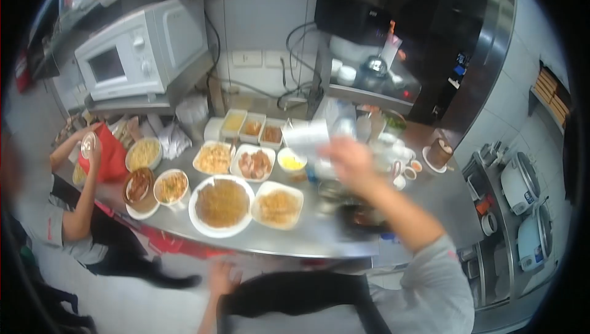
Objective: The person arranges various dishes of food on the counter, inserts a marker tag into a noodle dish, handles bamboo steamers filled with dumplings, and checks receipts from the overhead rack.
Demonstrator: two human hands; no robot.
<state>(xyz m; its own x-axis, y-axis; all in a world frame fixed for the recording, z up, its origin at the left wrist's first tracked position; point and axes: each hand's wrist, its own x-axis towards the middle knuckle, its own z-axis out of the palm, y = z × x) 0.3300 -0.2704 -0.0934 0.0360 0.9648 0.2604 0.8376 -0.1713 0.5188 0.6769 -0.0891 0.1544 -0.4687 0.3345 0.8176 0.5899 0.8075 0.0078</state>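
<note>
My right hand (351, 161), blurred by motion, is raised over the counter. Its fingers are closed on a white paper slip (307, 136), which hangs above the bowl with yellow food (292, 160). My left hand (224, 277) is low, just in front of the counter's front edge. Its fingers look loosely apart, with nothing visible in them. Behind that edge stand a large white bowl of brown soup (221, 206) and a squarish white bowl of pale food (278, 205). Beyond them are a bowl of meat pieces (252, 163) and a dish of light chunks (214, 157).
At the left, another person's hand (92, 149) holds a small round container beside a red bag (112, 153). A white microwave (144, 51) sits on a raised shelf. Small sauce cups (410, 173) and a brown pot (440, 151) stand to the right. Rice cookers (521, 180) line the far right.
</note>
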